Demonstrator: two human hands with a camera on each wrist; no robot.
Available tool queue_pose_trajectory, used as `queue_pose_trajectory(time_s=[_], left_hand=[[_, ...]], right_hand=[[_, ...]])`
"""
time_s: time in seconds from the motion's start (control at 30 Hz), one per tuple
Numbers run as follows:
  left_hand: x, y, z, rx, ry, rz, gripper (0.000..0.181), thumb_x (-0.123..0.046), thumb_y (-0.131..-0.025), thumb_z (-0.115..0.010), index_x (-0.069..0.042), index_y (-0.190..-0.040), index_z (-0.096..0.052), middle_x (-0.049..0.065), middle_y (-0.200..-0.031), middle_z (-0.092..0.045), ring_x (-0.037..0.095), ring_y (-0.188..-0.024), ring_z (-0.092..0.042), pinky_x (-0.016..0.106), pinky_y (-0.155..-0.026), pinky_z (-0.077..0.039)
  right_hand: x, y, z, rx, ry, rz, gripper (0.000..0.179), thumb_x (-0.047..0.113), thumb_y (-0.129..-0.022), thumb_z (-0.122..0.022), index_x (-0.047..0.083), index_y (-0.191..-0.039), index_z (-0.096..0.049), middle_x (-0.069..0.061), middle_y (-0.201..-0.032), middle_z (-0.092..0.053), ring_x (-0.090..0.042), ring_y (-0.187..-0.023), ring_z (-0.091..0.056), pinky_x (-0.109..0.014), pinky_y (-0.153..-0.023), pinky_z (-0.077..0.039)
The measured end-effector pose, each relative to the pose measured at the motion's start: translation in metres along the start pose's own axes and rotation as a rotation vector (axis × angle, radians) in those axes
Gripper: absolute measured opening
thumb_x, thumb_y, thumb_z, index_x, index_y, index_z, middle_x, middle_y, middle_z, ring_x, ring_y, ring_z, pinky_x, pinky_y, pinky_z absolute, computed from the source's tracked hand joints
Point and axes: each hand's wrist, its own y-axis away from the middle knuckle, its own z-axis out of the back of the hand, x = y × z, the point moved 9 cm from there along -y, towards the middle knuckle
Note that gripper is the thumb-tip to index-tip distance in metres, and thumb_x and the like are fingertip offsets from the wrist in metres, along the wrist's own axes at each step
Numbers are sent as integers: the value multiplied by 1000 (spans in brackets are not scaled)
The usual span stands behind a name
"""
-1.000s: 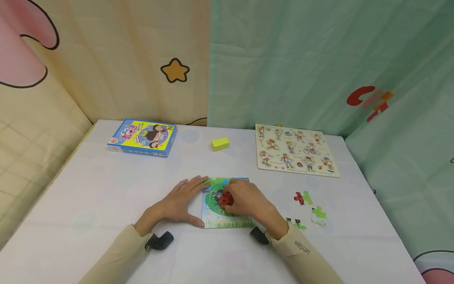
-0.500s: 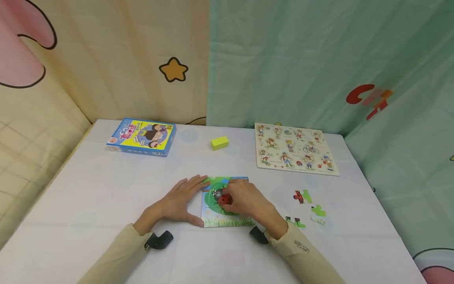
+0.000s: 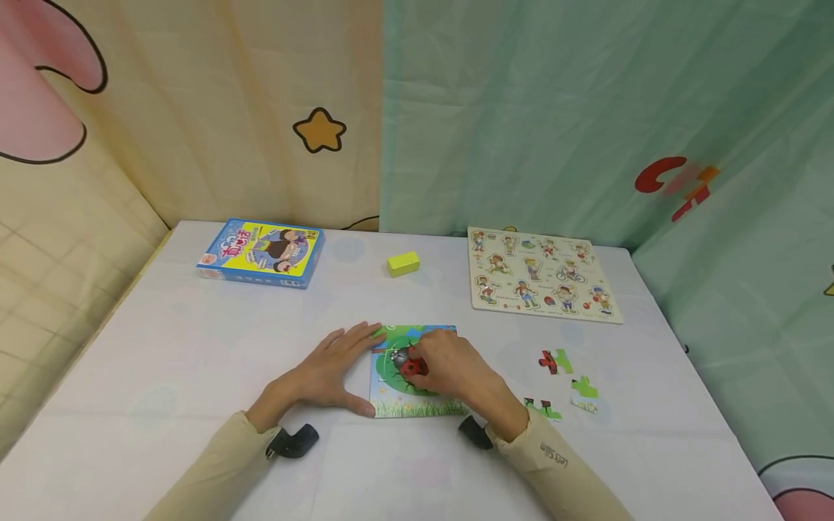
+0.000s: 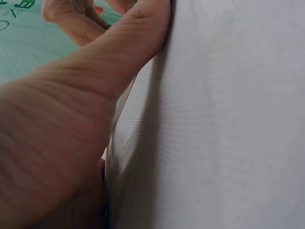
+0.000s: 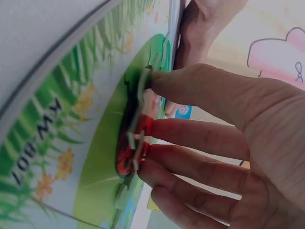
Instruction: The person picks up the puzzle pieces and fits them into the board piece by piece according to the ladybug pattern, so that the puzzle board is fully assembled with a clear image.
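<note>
A small ladybug jigsaw board point(image 3: 391, 407), with grass along its near edge, lies flat in the middle of the table. My left hand point(image 3: 326, 369) is spread along its left side, fingertips over the far left corner and thumb at the near left corner. Over the board, my right hand point(image 3: 456, 365) pinches a red ladybug puzzle piece point(image 5: 148, 125) between thumb and fingers. The right wrist view shows the piece slightly tilted against the picture, its tabs uneven with the surface. The right hand hides the board's right part in the head view.
Loose puzzle pieces lie to the right: a red and green one point(image 3: 556, 362), a green one point(image 3: 585, 394) and one point(image 3: 544, 409) partly behind the right sleeve. Farther back are a blue and yellow box point(image 3: 263, 253), a yellow block point(image 3: 404, 264) and a peg puzzle board point(image 3: 544, 275).
</note>
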Motion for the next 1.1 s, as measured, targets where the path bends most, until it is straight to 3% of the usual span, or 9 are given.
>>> queue_pose_trajectory(time_s=[0.63,0.97,1.1], left_hand=[[-4,1,3,-1,18,1,114,-61,-69,-84,-13,-158,-30,7,-167,-20,35,-155,-12,60,-124,-9],[-3,1,2,-1,7,-4,115,-62,-69,-83,-14,-158,-29,7,-168,-20,34,-155,-12,61,-124,-9],[-3,2,1,6,3,7,115,-63,-70,-82,-15,-159,-27,9,-168,-17,35,-154,-15,60,-124,-9]], right_hand=[[2,-1,-3,22,-23,-4,22,34,-85,-81,14,-81,-73,6,-75,-55,-10,-70,-48,-20,-57,-43],[8,2,-2,0,15,2,24,28,-86,-80,16,-72,-64,8,-67,-56,-10,-66,-48,-21,-55,-41],[8,3,-2,2,15,-1,22,28,-87,-80,15,-74,-68,4,-77,-58,-11,-70,-50,-22,-57,-45]])
